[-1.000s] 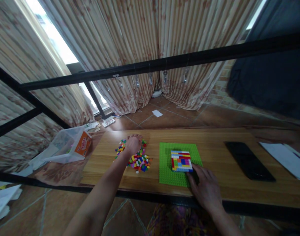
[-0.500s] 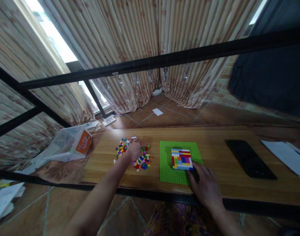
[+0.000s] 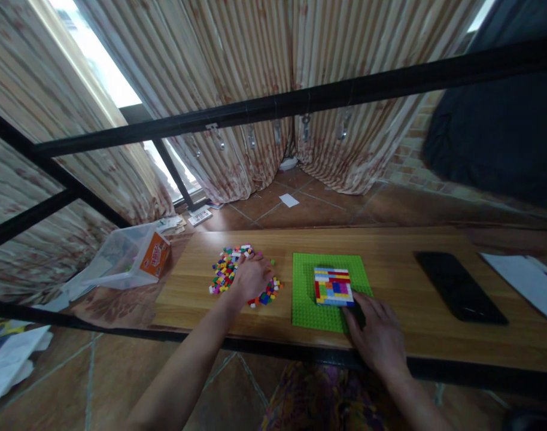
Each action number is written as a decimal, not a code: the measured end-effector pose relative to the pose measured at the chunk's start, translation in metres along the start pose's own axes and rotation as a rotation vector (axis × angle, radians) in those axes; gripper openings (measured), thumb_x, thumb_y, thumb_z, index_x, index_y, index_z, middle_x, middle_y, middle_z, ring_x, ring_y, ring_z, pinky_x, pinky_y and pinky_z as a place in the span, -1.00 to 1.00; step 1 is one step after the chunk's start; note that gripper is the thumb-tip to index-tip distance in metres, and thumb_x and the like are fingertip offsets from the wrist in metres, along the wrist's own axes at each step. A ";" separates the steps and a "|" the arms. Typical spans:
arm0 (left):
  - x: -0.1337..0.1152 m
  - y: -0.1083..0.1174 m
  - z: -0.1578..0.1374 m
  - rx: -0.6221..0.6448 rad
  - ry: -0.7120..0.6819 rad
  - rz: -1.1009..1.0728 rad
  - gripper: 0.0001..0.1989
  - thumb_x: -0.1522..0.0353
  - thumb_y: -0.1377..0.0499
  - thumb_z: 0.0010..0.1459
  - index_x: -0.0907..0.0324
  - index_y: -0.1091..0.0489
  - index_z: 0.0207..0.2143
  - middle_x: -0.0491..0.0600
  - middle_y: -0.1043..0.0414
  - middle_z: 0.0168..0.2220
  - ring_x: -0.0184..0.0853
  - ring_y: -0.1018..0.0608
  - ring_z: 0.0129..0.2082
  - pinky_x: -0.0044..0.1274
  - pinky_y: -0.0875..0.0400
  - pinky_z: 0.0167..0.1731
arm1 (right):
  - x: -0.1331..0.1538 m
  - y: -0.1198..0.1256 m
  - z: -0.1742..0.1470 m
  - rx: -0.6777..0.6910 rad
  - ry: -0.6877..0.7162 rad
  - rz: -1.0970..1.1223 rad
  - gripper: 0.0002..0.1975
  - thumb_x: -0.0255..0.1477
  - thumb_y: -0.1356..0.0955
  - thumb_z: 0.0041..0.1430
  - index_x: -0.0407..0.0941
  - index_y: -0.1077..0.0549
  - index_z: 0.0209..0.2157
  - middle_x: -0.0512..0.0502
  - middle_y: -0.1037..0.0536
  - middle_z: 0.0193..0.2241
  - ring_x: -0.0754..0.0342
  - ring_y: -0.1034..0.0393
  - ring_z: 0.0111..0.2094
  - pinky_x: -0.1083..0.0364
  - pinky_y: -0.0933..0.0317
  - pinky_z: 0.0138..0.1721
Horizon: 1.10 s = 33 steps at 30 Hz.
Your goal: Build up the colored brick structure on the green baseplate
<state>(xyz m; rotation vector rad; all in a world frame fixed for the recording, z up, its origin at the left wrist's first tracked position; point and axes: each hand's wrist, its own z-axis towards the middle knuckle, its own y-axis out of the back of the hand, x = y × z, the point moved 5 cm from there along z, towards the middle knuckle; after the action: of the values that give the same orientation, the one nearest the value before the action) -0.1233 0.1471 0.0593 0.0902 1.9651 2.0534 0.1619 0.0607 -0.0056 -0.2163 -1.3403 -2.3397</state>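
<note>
My left hand is over a pile of small coloured toy bricks on the left part of the wooden table. Its fingers are spread and bent down among the bricks; the tips are partly hidden, and no brick shows in them. Right of the pile lies a green studded baseplate. On it stands a block of bricks in stripes of red, white, yellow and blue. My right hand holds the block's near right corner, thumb at the near edge and fingers along the right side.
A black flat device and white paper lie on the right of the wooden table. A clear plastic bin with an orange label stands beyond the left end. A black metal bar crosses in front of the curtains.
My left hand has shifted slightly right over the brick pile, uncovering more bricks on its left side. My right hand stays at the block's corner. The whole view has moved a little.
</note>
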 end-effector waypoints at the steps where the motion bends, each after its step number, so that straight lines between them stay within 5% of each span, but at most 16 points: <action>1: -0.004 -0.003 0.002 0.004 0.017 0.023 -0.84 0.33 -0.11 0.15 0.09 -0.50 -0.30 0.02 -0.52 -0.11 -0.16 -0.43 0.03 -0.26 -0.15 0.13 | 0.000 0.000 0.000 0.000 0.000 -0.001 -0.60 -0.19 -0.23 0.26 -0.14 -0.38 -0.01 -0.25 -0.50 -0.10 -0.12 -0.34 -0.10 -0.09 -0.24 -0.08; 11: -0.023 -0.003 0.009 0.002 0.061 0.151 -0.83 0.46 -0.07 0.12 0.17 -0.47 -0.39 0.10 -0.53 -0.26 -0.13 -0.49 -0.12 -0.24 -0.21 0.02 | 0.001 0.000 0.001 0.006 -0.001 0.020 -0.64 -0.23 -0.25 0.26 -0.13 -0.38 -0.01 -0.22 -0.50 -0.09 -0.12 -0.33 -0.08 -0.10 -0.24 -0.07; 16: -0.050 0.003 -0.009 -0.105 0.008 -0.261 -0.77 0.42 -0.01 0.23 0.13 -0.47 -0.33 0.02 -0.48 -0.30 -0.31 -0.50 -0.22 -0.49 -0.37 -0.18 | 0.002 0.001 0.002 0.013 -0.022 0.041 -0.64 -0.26 -0.25 0.25 -0.12 -0.37 0.01 -0.22 -0.51 -0.10 -0.13 -0.33 -0.08 -0.11 -0.23 -0.06; 21: -0.084 -0.020 -0.022 -0.180 0.072 -0.717 -0.88 0.40 -0.14 0.17 0.11 -0.48 -0.35 -0.05 -0.48 -0.33 -0.38 -0.50 -0.32 -0.53 -0.43 -0.25 | 0.003 0.003 0.004 0.026 -0.034 0.056 -0.64 -0.25 -0.23 0.26 -0.10 -0.37 0.02 -0.22 -0.51 -0.10 -0.13 -0.33 -0.08 -0.12 -0.24 -0.07; 33: -0.100 -0.025 -0.017 -0.234 0.041 -0.805 -0.88 0.45 -0.16 0.14 0.13 -0.48 -0.28 -0.06 -0.49 -0.28 -0.38 -0.53 -0.24 -0.51 -0.44 -0.17 | 0.004 0.003 0.004 0.030 -0.042 0.057 -0.63 -0.24 -0.22 0.28 -0.12 -0.37 0.01 -0.22 -0.51 -0.10 -0.11 -0.33 -0.10 -0.10 -0.21 -0.06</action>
<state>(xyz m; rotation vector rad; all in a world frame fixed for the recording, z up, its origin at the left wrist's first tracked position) -0.0283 0.1059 0.0494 -0.6808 1.4091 1.6972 0.1590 0.0615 0.0006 -0.2919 -1.3694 -2.2785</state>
